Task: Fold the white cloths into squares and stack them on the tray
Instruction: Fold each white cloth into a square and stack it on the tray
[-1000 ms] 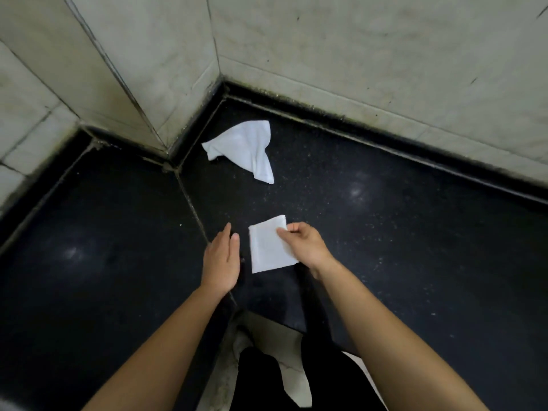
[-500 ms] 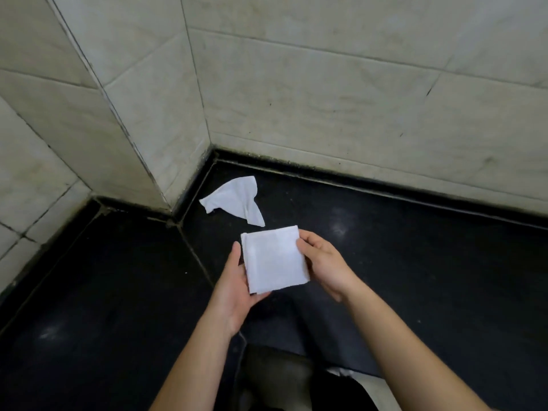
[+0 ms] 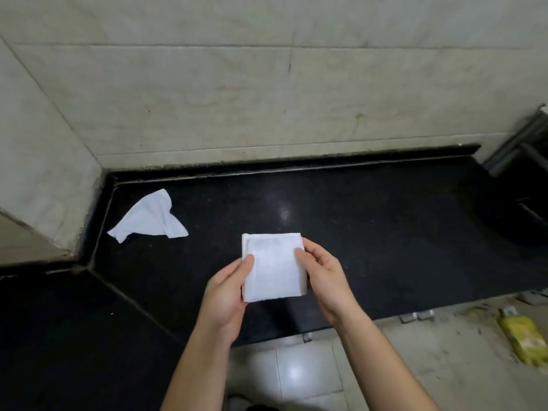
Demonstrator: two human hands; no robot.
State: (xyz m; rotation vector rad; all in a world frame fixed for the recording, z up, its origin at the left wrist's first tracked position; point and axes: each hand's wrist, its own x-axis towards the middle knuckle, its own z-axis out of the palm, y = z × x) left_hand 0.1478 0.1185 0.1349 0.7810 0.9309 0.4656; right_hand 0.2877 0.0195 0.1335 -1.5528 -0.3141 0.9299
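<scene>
Since a second ago: the folded cloth (image 3: pixel 274 266) is up off the worktop (image 3: pixel 385 232). It lay flat there under the right hand's pinch, with the left hand beside it. Half a second ago the left hand had come in under its left edge; now both hands have it. The view has also swung right, so the crumpled cloth sits further left in frame, but its spot on the worktop is unchanged.

Left hand (image 3: pixel 228 295): thumb on top of the cloth's left edge, fingers tucked underneath, gripping. Right hand (image 3: pixel 321 277): thumb on top near the right edge, fingers curled behind, gripping too.

Folded cloth: white, roughly square, layers showing along the top and left edges. It is held flat-ish, facing the camera, above the black worktop near its front edge. Not touching the surface as far as I can tell.

Crumpled cloth (image 3: pixel 148 218): white, unfolded, bunched into a loose triangle. It lies on the worktop at the back left, just beside the wall (image 3: pixel 267 99) corner, well apart from the hands.

Rest: the wall is pale stone tile, behind and to the left. A grey metal frame (image 3: pixel 519 143) stands at the far right edge, by the worktop's end. Below the worktop front is a light tiled floor (image 3: pixel 296 372), with a yellow packet (image 3: pixel 523 339) lying on it at lower right. Its print is too small to read.
</scene>
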